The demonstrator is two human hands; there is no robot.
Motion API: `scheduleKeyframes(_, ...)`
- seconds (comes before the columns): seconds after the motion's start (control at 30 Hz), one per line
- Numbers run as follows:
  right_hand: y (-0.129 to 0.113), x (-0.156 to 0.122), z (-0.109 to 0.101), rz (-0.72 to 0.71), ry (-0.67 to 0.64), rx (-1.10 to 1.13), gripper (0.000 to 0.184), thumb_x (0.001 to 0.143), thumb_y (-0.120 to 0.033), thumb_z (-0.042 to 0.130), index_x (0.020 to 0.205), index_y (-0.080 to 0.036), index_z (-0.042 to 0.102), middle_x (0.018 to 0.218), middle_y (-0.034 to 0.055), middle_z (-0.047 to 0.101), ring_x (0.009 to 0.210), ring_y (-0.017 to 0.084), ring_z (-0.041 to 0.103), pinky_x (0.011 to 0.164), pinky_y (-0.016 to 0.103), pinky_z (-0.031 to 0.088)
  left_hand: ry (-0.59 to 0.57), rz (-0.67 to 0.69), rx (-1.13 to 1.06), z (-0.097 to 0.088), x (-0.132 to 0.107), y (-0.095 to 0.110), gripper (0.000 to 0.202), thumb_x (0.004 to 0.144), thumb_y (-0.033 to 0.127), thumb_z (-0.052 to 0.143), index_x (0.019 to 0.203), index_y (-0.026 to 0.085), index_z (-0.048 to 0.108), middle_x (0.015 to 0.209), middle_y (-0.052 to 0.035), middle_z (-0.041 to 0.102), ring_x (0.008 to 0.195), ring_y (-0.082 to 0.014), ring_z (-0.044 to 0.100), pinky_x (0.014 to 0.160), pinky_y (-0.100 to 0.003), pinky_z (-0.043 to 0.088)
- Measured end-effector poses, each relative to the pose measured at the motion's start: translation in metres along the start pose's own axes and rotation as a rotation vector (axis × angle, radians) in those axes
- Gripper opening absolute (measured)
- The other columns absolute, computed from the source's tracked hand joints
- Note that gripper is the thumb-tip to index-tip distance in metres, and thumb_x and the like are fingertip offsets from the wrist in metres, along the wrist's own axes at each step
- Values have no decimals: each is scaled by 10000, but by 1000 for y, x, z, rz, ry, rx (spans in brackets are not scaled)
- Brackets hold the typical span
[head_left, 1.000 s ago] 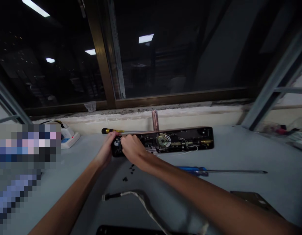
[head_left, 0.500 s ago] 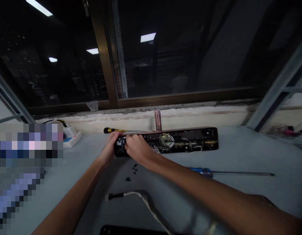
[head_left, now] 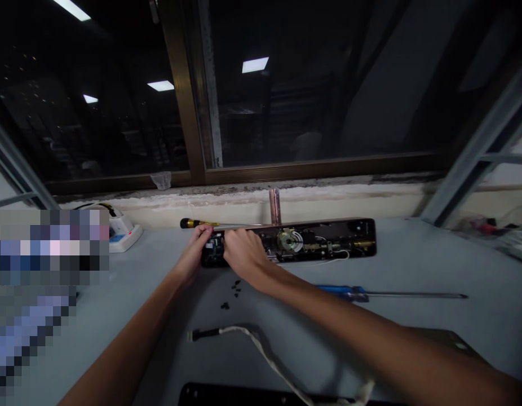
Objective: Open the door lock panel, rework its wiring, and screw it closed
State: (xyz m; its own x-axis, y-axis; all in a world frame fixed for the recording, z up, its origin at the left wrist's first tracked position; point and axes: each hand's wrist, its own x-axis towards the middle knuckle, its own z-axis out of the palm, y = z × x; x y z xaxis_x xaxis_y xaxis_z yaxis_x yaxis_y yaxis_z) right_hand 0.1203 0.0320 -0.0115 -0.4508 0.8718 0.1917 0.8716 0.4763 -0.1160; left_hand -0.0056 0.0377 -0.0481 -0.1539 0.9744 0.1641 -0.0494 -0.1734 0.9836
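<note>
Right hand point(head_left: 246, 251) shifted — housing point(head_left: 343, 231) illegible.

Filmed from the person's own head, above the near side, tipped forward and down! Caught the left hand point(head_left: 192, 252) and right hand point(head_left: 244, 252) a little way out, close to centre, along with the black casing point(head_left: 328, 233). Swept on over the grey table point(head_left: 113, 287), clean up to the dark window point(head_left: 312, 107), far behind. Went wide, too: reached from the left metal post point(head_left: 22, 167) to the right metal post point(head_left: 476, 149), and cropped a black panel point(head_left: 231, 396) at the near edge.
</note>
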Motion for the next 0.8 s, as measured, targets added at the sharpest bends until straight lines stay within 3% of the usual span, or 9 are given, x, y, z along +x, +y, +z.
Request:
scheduleKeyframes(0.23,1,3,11,-43,135,-8,252,779,-123,362,926,-136,566,897,136,634,790,251,620,645,313,441,5,32,37,0,1,-2,271,688,461,546,788,225,458,740,49,477,690,-120,480,624,-211,374)
scheduleKeyframes(0.6,0,3,2,-90,105,-30,239,764,-90,389,887,-120,592,888,151,645,800,246,623,662,299,433,31,150,168,-4,8,-8,197,697,393,542,761,217,482,782,29,517,787,-149,501,727,-240,385)
scheduleKeyframes(0.8,12,-19,-2,-105,75,-27,232,825,-181,387,870,-131,609,817,132,663,734,236,633,629,296,423,89,260,286,-1,3,-5,277,621,270,636,851,213,492,859,12,533,873,-171,497,824,-275,364)
